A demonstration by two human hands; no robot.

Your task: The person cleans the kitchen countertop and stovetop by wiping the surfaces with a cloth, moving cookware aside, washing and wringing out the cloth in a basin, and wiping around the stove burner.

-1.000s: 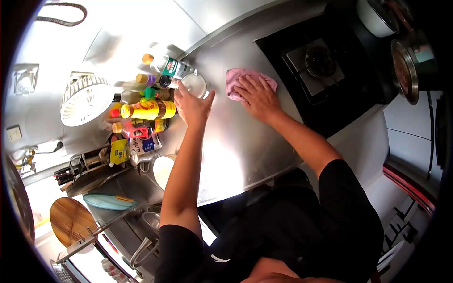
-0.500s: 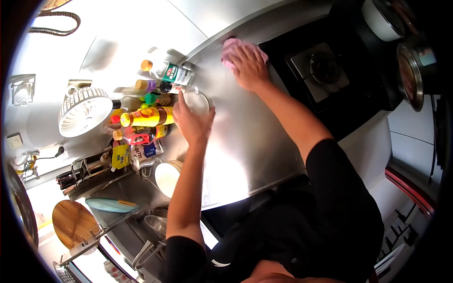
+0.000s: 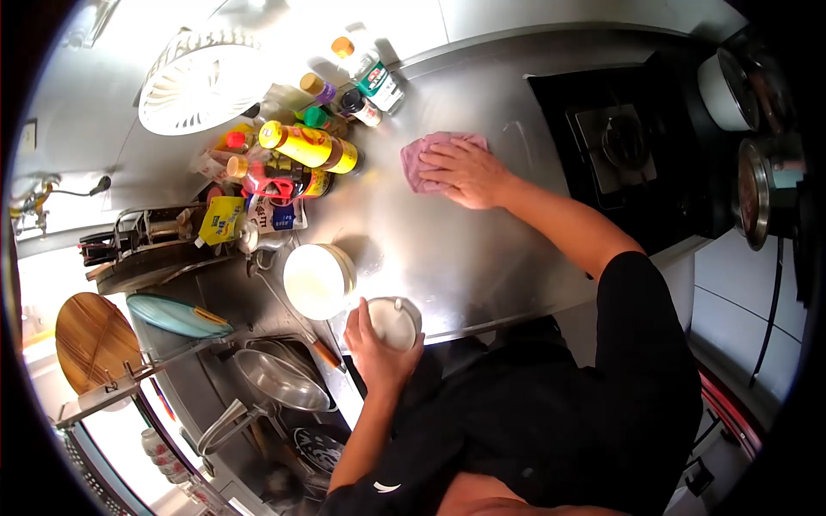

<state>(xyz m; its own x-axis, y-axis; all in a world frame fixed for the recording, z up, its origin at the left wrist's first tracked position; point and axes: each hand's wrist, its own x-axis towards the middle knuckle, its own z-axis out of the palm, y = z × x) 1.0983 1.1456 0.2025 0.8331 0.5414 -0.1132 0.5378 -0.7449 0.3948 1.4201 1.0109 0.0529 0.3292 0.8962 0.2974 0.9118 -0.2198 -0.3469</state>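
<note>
My left hand is closed around a round container with a pale top and a small knob. It is held near the counter's front edge, beside a white round bowl-like vessel. On the steel counter, my right hand holds a folded pink cloth, its fingers laid over the top and pressing down. Left of the cloth, the nearest bottles are a yellow-labelled bottle and a small black-capped jar.
A clear bottle with a green label stands by the back wall. The black gas stove is at the right, with a white pot beyond it. A white fan is at the upper left. A metal strainer bowl sits at the sink.
My left hand has carried the round container from beside the bottles to the counter's front edge. My right hand has slid the pink cloth away from the back wall and stove. The view has shifted.
</note>
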